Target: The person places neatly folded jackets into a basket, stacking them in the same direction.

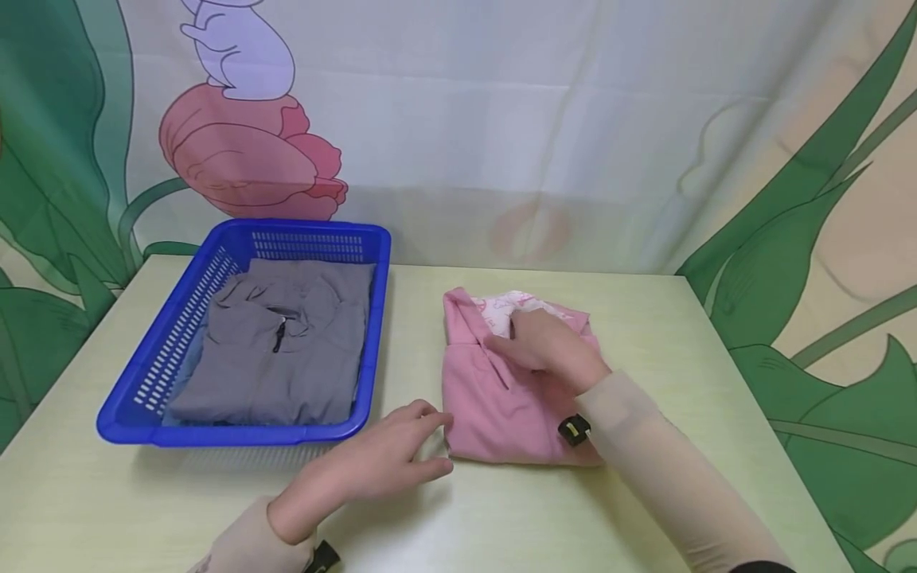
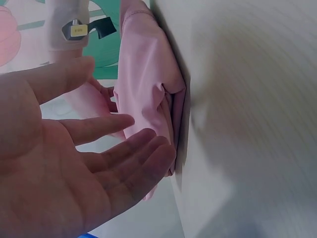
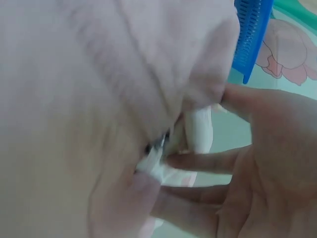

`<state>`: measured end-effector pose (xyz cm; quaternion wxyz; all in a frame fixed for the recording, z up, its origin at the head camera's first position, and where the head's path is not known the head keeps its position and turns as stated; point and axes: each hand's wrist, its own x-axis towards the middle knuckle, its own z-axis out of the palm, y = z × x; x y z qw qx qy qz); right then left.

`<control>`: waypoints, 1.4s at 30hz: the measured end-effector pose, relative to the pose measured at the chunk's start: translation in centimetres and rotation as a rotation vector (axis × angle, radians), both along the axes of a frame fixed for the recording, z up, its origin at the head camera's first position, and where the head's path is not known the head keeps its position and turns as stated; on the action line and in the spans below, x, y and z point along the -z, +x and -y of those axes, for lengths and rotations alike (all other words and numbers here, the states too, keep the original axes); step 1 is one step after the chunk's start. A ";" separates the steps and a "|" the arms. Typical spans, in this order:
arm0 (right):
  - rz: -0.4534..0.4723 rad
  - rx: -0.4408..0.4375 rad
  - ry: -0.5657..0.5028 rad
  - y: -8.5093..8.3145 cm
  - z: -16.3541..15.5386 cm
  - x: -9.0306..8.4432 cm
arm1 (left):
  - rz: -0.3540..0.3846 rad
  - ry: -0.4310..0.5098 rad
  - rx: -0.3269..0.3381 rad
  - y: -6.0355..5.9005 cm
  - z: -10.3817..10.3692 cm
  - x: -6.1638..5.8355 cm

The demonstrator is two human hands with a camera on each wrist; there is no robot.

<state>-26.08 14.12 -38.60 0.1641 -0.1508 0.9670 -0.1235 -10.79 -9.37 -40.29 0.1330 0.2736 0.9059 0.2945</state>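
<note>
- Pink fabric: the folded pink garment (image 1: 501, 398) lies on the pale green table (image 1: 645, 318), right of centre, just beside the blue basket (image 1: 143, 426). A white patterned lining (image 1: 505, 306) shows at its far edge.
- Your right hand (image 1: 548, 346) rests on top of the garment near its far edge. In the right wrist view, its fingers (image 3: 198, 161) are bent against the fabric and touch the white lining at a fold of the pink cloth. A firm pinch cannot be confirmed from these views; the head view shows the hand lying on the cloth.
- Your left hand (image 1: 380, 461) lies on the table at the garment's near left corner. Its fingers are straight and relaxed, released, holding nothing. In the left wrist view, the fingertips (image 2: 158, 148) sit against or just beside the folded edge of the garment (image 2: 148, 74); actual contact cannot be told for certain.
- Both forearms wear beige sleeves (image 1: 645, 454), each with a small black wrist device (image 1: 573, 430).
- The blue basket stands on the left part of the table, apart from the left hand. It holds a folded grey garment (image 1: 279, 350) with a short dark zip at the collar. A strip of blue cloth shows beneath it along the left side.
- A printed curtain (image 1: 501, 119) with green leaves and a pink flower hangs behind the table.
</note>
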 end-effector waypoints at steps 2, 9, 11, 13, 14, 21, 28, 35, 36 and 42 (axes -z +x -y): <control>-0.038 -0.025 -0.060 0.1 -0.5 -0.1 | 0.002 -0.001 -0.016 0.1 0.0 0.1; -0.102 -0.046 -0.279 0.4 -2.6 0.0 | -0.012 0.021 -0.063 0.0 0.0 0.3; -0.137 -0.050 -0.332 0.4 -3.3 0.1 | -0.007 0.025 -0.076 0.0 -0.1 0.3; -0.181 -0.042 -0.365 0.5 -4.0 0.1 | 0.003 0.031 -0.086 -0.1 -0.2 0.3; -0.199 -0.033 -0.383 0.5 -4.4 0.1 | 0.007 0.035 -0.089 -0.1 -0.3 0.3; -0.276 0.041 -0.429 1.1 -6.8 -0.1 | 0.033 0.082 -0.126 -0.3 -0.3 0.2; -0.224 0.092 -0.429 2.0 -8.8 0.2 | 0.061 0.182 -0.143 -0.6 -0.3 0.1; -0.139 0.134 -0.418 2.1 -10.5 1.7 | 0.106 0.241 -0.110 -0.7 0.2 -0.1; -0.125 0.142 -0.414 2.1 -10.6 1.8 | 0.117 0.248 -0.101 -0.7 0.4 -0.1; 0.021 0.195 -0.445 2.1 -11.4 2.2 | 0.136 0.248 -0.068 -0.8 0.5 0.1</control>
